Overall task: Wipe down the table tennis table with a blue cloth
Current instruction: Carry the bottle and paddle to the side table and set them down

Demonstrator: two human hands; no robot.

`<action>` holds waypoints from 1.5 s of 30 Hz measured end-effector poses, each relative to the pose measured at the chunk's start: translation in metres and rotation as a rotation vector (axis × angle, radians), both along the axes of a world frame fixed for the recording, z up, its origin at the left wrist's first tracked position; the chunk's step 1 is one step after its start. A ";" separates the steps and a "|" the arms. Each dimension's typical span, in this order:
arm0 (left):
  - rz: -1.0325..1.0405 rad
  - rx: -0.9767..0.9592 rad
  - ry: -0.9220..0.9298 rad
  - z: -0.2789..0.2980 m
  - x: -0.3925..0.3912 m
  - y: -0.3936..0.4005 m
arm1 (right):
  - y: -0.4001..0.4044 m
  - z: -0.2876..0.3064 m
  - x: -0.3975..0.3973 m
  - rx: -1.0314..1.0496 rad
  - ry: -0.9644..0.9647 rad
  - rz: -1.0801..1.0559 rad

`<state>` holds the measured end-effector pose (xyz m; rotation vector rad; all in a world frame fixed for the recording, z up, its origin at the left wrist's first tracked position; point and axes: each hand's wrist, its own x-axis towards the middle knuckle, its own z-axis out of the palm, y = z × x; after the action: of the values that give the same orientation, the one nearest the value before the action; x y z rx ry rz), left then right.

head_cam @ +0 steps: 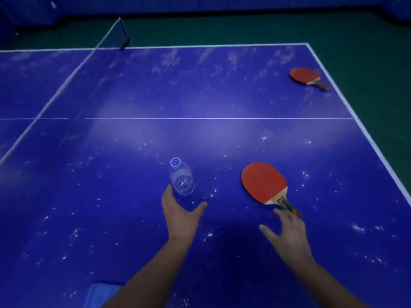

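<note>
Blue cloth (101,294) is lying behind the bottle (181,180), untouched. I'm clearing the table (133,134) first: left hand (180,215) spread wide beside it, right hand (288,231) splayed, reaching right for the paddle (264,183) handle.

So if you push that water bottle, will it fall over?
Probably. The bottle stands upright, tall and narrow, so a push near its cap could tip it. It looks clear and maybe empty, so likely light. Being round, it may roll across the table.
</note>
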<state>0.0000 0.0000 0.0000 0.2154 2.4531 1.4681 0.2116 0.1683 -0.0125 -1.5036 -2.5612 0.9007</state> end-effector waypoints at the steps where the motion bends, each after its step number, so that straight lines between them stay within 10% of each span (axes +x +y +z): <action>1: 0.034 0.008 0.006 -0.003 -0.008 0.012 | 0.014 -0.006 -0.004 0.050 0.011 0.005; 14: 0.282 0.142 0.088 -0.039 -0.063 0.063 | 0.096 -0.035 -0.032 0.148 -0.342 -0.031; 29: 0.130 0.098 -0.022 -0.024 0.011 0.053 | 0.102 -0.019 -0.017 -0.185 -0.263 0.002; 45: -0.257 0.135 -0.059 -0.012 0.274 0.059 | 0.061 -0.002 0.257 -0.195 -0.109 -0.122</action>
<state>0.2736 0.0588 -0.0123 0.4877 2.1860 1.5032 0.4687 0.2288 -0.0147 -1.7859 -2.4821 1.1087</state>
